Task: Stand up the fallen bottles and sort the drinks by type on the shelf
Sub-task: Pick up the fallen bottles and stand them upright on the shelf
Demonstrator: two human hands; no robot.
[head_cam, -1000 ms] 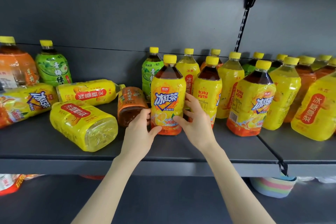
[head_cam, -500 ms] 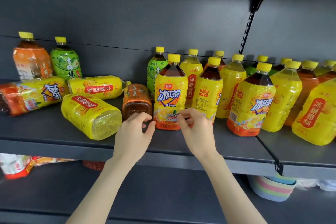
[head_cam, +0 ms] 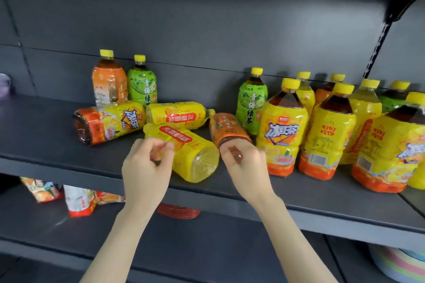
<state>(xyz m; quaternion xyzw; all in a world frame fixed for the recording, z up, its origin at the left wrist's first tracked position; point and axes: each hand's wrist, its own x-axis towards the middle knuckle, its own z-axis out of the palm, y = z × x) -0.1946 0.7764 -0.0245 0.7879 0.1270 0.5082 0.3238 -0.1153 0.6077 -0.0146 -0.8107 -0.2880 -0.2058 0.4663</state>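
Note:
Several bottles lie fallen on the dark shelf [head_cam: 46, 154]: an iced black tea bottle [head_cam: 108, 122], a yellow pear drink [head_cam: 177, 116] behind, a second yellow pear drink [head_cam: 190, 154] at the front with its base toward me, and an orange-brown tea bottle [head_cam: 227, 128]. My left hand [head_cam: 147, 167] hovers just left of the front pear drink, fingers loosely curled, holding nothing. My right hand [head_cam: 246, 165] is in front of the orange-brown bottle's base, fingers curled, empty. The upright iced black tea bottle [head_cam: 281, 131] stands right of my right hand.
An orange bottle [head_cam: 108, 82] and a green tea bottle [head_cam: 142, 85] stand at the back left. Another green tea [head_cam: 251, 103] and several yellow upright bottles crowd the right. Snack bags [head_cam: 78, 202], red lids [head_cam: 178, 211] and pastel bowls [head_cam: 400, 266] sit on the lower shelf.
Both hands let go of the upright iced black tea bottle and moved left toward the fallen bottles. My view has shifted left.

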